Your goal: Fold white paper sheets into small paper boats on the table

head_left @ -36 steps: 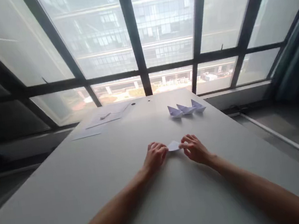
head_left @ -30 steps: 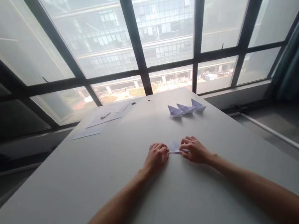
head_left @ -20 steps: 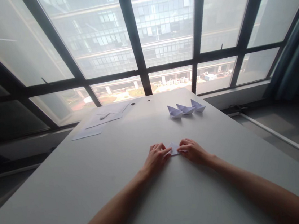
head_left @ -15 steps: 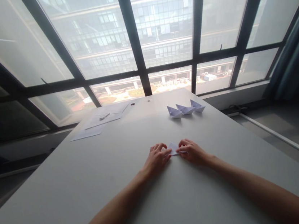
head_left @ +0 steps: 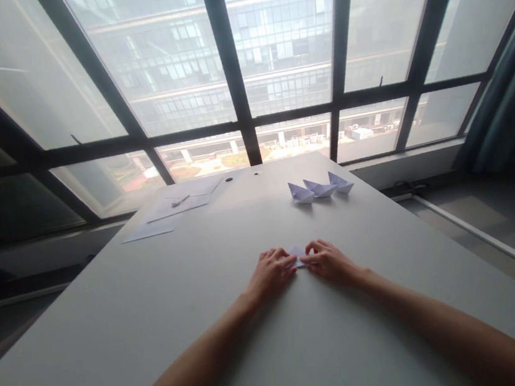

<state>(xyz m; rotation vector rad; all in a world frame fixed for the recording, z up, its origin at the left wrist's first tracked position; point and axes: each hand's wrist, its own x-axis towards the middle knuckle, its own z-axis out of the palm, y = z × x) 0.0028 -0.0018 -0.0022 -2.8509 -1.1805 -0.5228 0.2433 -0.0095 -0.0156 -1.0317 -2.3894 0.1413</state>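
Note:
A small folded piece of white paper [head_left: 299, 253] lies flat on the grey table [head_left: 171, 329], mostly covered by my fingers. My left hand [head_left: 271, 272] presses on its left side and my right hand [head_left: 327, 262] presses on its right side, fingertips almost meeting over it. Three finished white paper boats [head_left: 321, 188] stand in a row farther back on the right.
Loose white sheets [head_left: 179, 204] with a pen [head_left: 179, 199] on them lie at the table's far left. A large window with dark frames [head_left: 234, 83] rises behind the table. The table's right edge drops to a grey floor [head_left: 490, 214].
My hands have closed in toward each other over the folded paper, which now shows less between them. It has been pressed flatter against the table.

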